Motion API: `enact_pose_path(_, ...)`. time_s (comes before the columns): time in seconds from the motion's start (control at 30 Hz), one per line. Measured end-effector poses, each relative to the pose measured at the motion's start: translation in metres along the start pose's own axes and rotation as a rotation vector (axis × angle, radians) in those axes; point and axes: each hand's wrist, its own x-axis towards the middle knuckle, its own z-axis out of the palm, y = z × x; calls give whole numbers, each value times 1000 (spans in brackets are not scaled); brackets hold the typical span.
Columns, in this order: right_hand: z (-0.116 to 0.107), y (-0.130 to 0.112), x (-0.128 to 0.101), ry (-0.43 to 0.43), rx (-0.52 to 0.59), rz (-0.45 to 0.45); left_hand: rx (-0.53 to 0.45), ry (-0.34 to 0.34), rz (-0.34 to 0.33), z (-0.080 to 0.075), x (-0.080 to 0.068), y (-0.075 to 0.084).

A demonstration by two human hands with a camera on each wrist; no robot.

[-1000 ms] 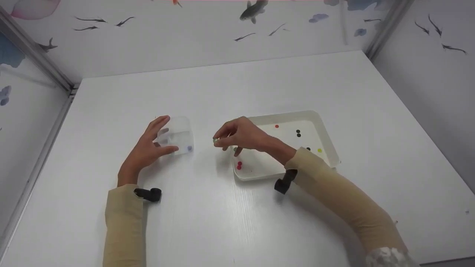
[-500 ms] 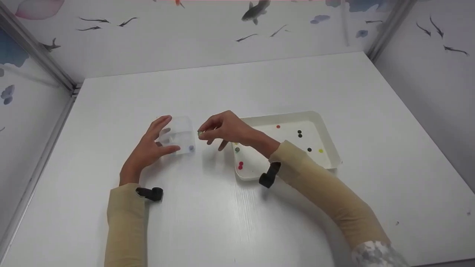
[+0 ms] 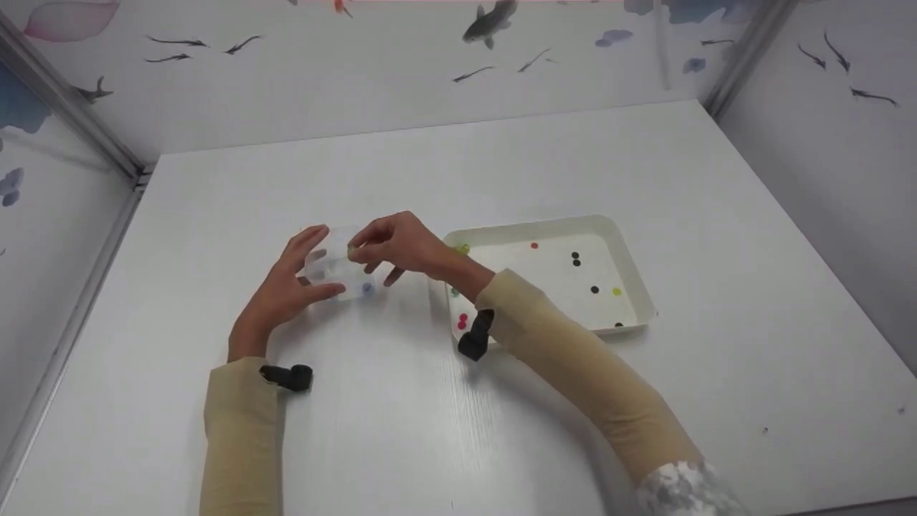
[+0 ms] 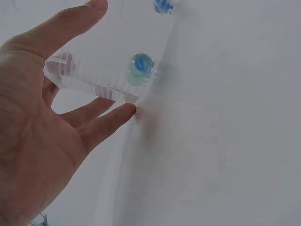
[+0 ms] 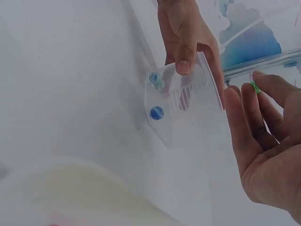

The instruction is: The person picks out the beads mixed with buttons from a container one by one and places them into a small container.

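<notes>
My left hand holds a small clear plastic box on the white table, thumb on the near side and fingers on the far side. A blue bead lies inside the box; it also shows as the blue bead in the right wrist view. My right hand hovers over the box and pinches a small green bead between thumb and forefinger. The right wrist view shows that green bead at my fingertips, just right of the box.
A cream tray sits right of the box, with several loose beads: red, black, yellow-green, pink. White walls with fish prints enclose the table on three sides.
My right hand has moved left from the tray's edge to above the clear box, carrying the green bead. The left hand and the box have stayed put.
</notes>
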Motion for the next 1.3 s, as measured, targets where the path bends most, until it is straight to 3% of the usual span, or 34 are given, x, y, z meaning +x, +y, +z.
enact_pose_path(0.3,12,-11,16,76,-59,-2,7,2,1,2,3,-3)
enact_pose_path(1.3,21,-11,25,90,-154,-2,9,2,16,-1,1,-3)
